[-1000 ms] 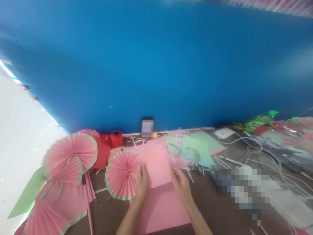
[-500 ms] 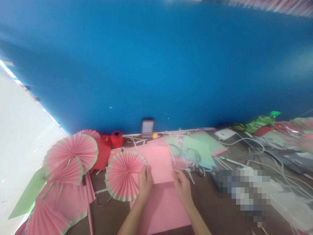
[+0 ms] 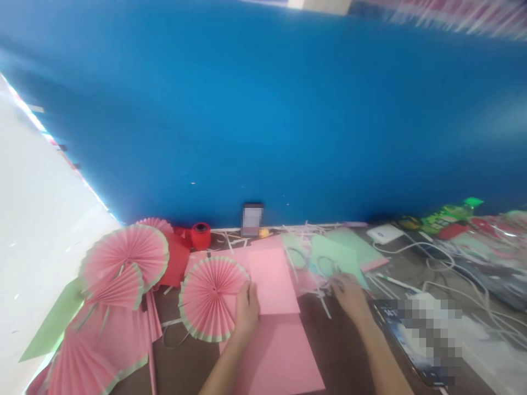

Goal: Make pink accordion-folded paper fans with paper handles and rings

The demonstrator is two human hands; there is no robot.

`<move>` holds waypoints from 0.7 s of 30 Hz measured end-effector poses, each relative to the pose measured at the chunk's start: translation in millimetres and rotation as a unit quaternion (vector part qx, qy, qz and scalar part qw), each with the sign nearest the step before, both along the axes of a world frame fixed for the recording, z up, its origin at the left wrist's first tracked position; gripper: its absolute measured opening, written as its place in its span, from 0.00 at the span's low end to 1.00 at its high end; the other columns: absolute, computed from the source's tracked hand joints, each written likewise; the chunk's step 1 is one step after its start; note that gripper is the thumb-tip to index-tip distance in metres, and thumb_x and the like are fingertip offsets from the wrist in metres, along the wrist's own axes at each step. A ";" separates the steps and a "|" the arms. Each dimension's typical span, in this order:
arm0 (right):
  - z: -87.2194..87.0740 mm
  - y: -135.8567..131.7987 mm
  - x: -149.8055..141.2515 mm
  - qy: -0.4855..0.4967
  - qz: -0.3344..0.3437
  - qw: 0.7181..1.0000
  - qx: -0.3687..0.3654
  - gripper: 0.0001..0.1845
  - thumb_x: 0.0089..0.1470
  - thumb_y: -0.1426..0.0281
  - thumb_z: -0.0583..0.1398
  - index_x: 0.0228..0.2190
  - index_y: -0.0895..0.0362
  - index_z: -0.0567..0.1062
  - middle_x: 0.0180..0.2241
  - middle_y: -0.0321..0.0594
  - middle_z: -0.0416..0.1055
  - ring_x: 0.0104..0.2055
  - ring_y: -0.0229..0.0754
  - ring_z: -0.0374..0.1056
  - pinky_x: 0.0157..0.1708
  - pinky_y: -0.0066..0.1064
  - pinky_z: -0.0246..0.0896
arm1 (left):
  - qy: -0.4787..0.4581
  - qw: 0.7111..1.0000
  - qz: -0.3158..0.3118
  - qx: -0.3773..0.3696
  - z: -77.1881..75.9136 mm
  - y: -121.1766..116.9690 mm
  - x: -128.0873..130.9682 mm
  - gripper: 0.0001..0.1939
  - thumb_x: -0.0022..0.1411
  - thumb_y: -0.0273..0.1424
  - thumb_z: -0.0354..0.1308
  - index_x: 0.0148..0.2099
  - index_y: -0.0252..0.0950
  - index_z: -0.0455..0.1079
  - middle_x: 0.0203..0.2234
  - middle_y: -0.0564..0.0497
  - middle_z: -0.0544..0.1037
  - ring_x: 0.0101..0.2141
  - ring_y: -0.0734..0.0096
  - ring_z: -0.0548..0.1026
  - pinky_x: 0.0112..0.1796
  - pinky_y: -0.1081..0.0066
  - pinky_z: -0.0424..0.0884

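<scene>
A pink paper sheet (image 3: 274,285) lies folded in front of me on the brown table, its far half lighter than its near half. My left hand (image 3: 246,308) rests flat on the sheet's left edge, fingers together and pressing down, right beside a round pink fan with a green rim (image 3: 212,299). My right hand (image 3: 349,293) is off the sheet, reaching right to the scissors (image 3: 325,266) lying on green paper (image 3: 335,255). Its fingers curl over the scissors' near end; a grip cannot be made out.
More pink pleated fans (image 3: 123,258) pile up at the left. A red tape roll (image 3: 200,236) stands by the blue wall (image 3: 263,120). White cables (image 3: 436,263), a phone (image 3: 407,340), a green bottle (image 3: 448,214) and paper strips (image 3: 304,227) crowd the right.
My right hand left the pink sheet and moved right toward the scissors. My left hand stayed on the sheet's left edge. The view shifted slightly.
</scene>
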State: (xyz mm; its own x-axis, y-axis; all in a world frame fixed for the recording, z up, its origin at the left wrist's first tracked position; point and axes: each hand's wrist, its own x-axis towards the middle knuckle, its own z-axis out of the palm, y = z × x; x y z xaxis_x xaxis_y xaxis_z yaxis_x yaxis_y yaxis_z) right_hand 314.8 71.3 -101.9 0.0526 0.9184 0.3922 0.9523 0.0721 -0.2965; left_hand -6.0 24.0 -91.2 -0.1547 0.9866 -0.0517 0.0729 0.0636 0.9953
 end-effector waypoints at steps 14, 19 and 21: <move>18.2 -2.7 -9.4 -0.053 -0.105 0.985 -0.130 0.11 0.45 0.67 0.52 0.24 0.58 0.72 0.26 0.44 0.70 0.31 0.46 0.67 0.33 0.34 0.60 | -0.002 0.999 -0.038 0.013 5.4 -0.9 1.6 0.20 0.62 0.45 0.41 0.25 0.37 0.53 0.18 0.57 0.56 0.22 0.74 0.57 0.26 0.74 0.54; 16.3 -19.8 -18.9 -0.076 -0.134 0.971 -0.184 0.10 0.46 0.66 0.54 0.21 0.58 0.70 0.23 0.44 0.70 0.27 0.45 0.67 0.26 0.31 0.58 | -0.003 0.999 -0.029 0.015 5.8 -1.9 2.1 0.19 0.62 0.44 0.42 0.25 0.36 0.55 0.19 0.56 0.58 0.23 0.74 0.58 0.26 0.74 0.55; 22.0 -24.8 -23.5 -0.091 -0.155 0.965 -0.193 0.09 0.47 0.69 0.53 0.23 0.60 0.70 0.24 0.48 0.70 0.28 0.47 0.68 0.27 0.33 0.57 | 0.001 0.999 -0.033 0.011 5.7 -1.8 1.6 0.19 0.62 0.45 0.42 0.25 0.37 0.54 0.19 0.56 0.57 0.22 0.74 0.57 0.25 0.74 0.55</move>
State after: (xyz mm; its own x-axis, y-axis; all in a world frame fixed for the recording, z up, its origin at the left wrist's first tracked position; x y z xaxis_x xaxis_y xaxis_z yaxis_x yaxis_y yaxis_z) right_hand 291.3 46.4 -79.9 0.3096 0.9494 0.0535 0.9496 -0.3057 -0.0695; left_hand -4.4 22.2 -85.4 -0.0894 0.9956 -0.0291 0.0790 0.0362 0.9962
